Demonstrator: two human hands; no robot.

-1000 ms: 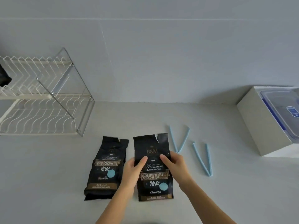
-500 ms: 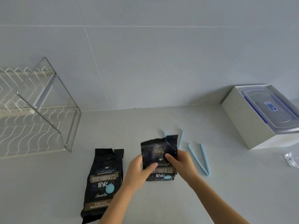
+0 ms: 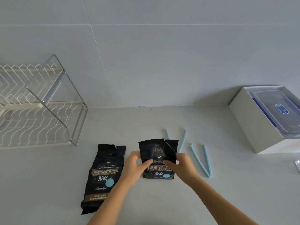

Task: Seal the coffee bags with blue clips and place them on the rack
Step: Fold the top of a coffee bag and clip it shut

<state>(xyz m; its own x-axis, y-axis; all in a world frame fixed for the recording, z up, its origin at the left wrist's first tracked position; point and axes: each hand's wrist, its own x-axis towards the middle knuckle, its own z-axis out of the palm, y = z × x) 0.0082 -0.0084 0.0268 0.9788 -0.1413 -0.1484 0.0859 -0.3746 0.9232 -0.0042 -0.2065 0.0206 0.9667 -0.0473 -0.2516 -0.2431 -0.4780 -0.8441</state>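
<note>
Your left hand (image 3: 134,168) and right hand (image 3: 183,166) each pinch a side of the torn-open coffee bag (image 3: 158,159) standing between them, the second bag (image 3: 103,174) flat beside your left wrist, the blue clips (image 3: 201,159) just past your right hand.

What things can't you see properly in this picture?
- Rack: its left part is cut off by the picture's left edge.
- Clear-lidded container: runs off the right edge.
- Blue clip: its lower end is hidden behind the held coffee bag.
- Small shiny thing: cut off at the right edge, unidentifiable.
</note>
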